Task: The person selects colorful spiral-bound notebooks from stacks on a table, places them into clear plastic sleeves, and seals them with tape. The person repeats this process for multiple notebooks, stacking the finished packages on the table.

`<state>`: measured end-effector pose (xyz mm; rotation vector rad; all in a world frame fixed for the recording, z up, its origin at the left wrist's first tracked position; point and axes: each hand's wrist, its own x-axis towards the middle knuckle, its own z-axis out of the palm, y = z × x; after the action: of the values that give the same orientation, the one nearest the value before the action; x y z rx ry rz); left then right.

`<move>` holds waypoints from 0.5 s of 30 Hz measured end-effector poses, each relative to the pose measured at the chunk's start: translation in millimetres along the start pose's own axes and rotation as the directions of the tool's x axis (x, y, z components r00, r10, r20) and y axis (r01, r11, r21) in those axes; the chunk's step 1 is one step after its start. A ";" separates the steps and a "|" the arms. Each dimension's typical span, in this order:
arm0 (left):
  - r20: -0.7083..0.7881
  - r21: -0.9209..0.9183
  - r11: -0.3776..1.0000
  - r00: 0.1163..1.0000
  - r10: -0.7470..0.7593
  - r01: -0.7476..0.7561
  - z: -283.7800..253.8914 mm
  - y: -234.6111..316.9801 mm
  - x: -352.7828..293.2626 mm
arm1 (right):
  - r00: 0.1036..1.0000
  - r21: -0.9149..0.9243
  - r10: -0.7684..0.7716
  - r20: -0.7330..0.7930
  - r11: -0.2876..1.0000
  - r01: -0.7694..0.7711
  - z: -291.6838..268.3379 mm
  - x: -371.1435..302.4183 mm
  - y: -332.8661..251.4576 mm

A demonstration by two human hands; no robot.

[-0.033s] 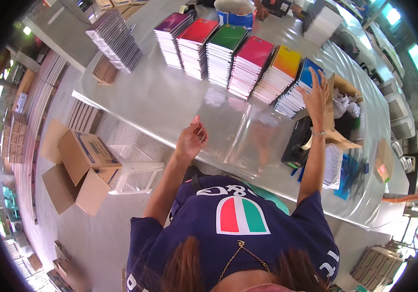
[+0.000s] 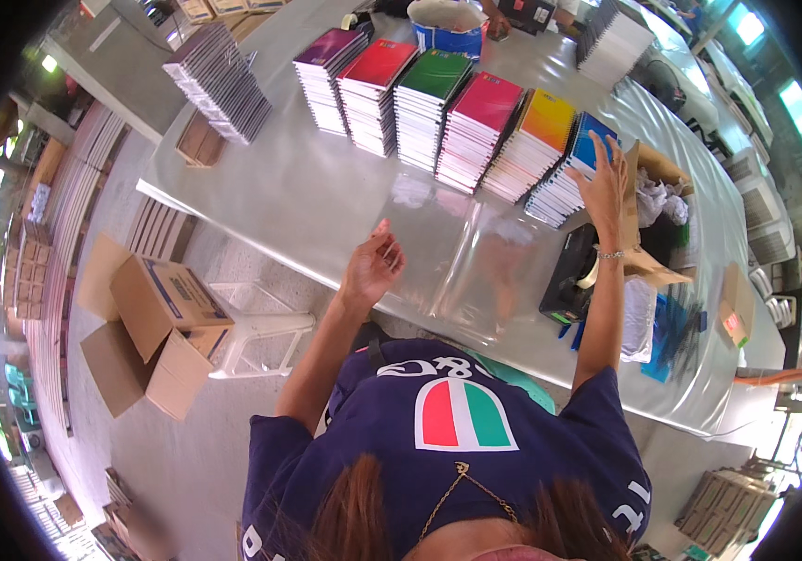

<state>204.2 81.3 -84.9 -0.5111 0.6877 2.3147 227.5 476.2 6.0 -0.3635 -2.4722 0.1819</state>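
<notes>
My right hand (image 2: 605, 179) reaches to the stack of blue spiral notebooks (image 2: 558, 192), at the right end of a row. Its fingers are spread over the stack's near right corner; whether they press on the top cover I cannot tell. Hovering above the table's near edge, my left hand (image 2: 373, 269) is empty, its fingers loosely bent and apart. The row continues leftward with stacks of yellow-orange (image 2: 548, 117), pink (image 2: 485, 98), green (image 2: 433, 75), red (image 2: 379, 64) and purple (image 2: 331, 47) spiral notebooks.
An open carton (image 2: 639, 220) with crumpled plastic and a black box (image 2: 569, 271) flank my right forearm. Another notebook stack (image 2: 219, 84) stands at the table's far left. An open cardboard box (image 2: 177, 299) rests on a white stool (image 2: 265, 323). A blue-white tub (image 2: 448, 35) is behind the row.
My left hand has shifted very slightly to the right, its fingers a little more spread. My right hand stays at the blue notebook stack.
</notes>
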 end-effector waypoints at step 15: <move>0.378 0.339 0.874 0.800 -0.466 0.349 113.1 -15.4 43.8 | 0.939 0.314 0.320 -0.125 0.911 -0.269 -22.9 -6.0 -9.2</move>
<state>164.4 179.6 -24.0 0.0116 0.5628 1.7995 244.0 466.6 22.7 -0.5971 -2.1646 0.6108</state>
